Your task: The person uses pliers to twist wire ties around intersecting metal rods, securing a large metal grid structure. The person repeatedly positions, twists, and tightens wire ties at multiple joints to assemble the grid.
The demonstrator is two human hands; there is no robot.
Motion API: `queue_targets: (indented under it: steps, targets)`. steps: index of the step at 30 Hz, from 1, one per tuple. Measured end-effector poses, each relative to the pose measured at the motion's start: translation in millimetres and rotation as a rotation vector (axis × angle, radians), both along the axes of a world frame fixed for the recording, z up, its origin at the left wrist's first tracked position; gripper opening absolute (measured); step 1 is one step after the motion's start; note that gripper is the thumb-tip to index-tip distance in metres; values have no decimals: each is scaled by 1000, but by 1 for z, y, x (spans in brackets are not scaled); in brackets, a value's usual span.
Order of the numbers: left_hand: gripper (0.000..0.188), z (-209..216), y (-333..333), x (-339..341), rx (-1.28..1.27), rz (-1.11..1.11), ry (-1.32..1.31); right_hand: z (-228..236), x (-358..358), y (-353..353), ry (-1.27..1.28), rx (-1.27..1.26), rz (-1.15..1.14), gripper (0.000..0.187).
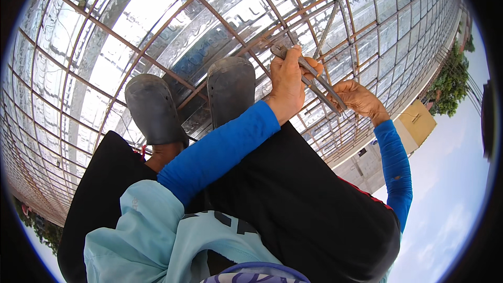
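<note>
My left hand [288,81] is closed around a pair of dark steel pincers [315,73]. Their jaws lie up by its thumb, and the two handles slant down to the right. At the handle ends my right hand [359,99] pinches its fingers together. A thin wire [406,113] shows beside that hand and seems to be held in it; whether the fingers also touch the handles I cannot tell. Just beyond both hands runs a grid of rusty reinforcing bars [217,18], with a thicker grey bar [332,15] crossing it diagonally.
Shiny ribbed metal sheeting [141,15] lies beneath the bars. My dark clogs [230,86] rest on the grid, close to my left forearm. Off the right edge appear a yellowish building [417,126], a green tree [450,81] and overhead cables [471,86].
</note>
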State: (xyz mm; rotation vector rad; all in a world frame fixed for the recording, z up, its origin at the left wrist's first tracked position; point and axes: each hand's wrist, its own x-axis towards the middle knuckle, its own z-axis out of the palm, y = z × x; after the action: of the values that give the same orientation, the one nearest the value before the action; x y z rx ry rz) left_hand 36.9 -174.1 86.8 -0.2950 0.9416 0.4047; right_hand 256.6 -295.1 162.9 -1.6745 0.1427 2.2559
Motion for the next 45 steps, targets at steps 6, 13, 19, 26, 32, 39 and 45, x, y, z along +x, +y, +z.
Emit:
queue_targets:
  steps: [6, 13, 19, 26, 32, 39, 45]
  targets:
    - [32, 1, 3, 11, 26, -14, 104, 51, 42, 36, -625, 119, 252, 65]
    - [32, -3, 3, 13, 66, 25, 159, 121, -55, 105, -1075, 502, 895, 46]
    - [32, 3, 3, 18, 57, -20, 165, 36, -130, 37, -1431, 651, 1404, 68]
    - [36, 0, 4, 11, 38, -120, 216, -1, -105, 21, -1259, 799, 1132, 51]
    - [39, 16, 5, -21, 228, -204, 127, 16, -91, 45, -151, 56, 129, 42]
    - [31, 11, -8, -7, 169, -35, 95, 21, -93, 56, -432, 167, 329, 46]
    - [36, 5, -12, -8, 87, 96, 20, 39, -81, 96, -665, 234, 785, 50]
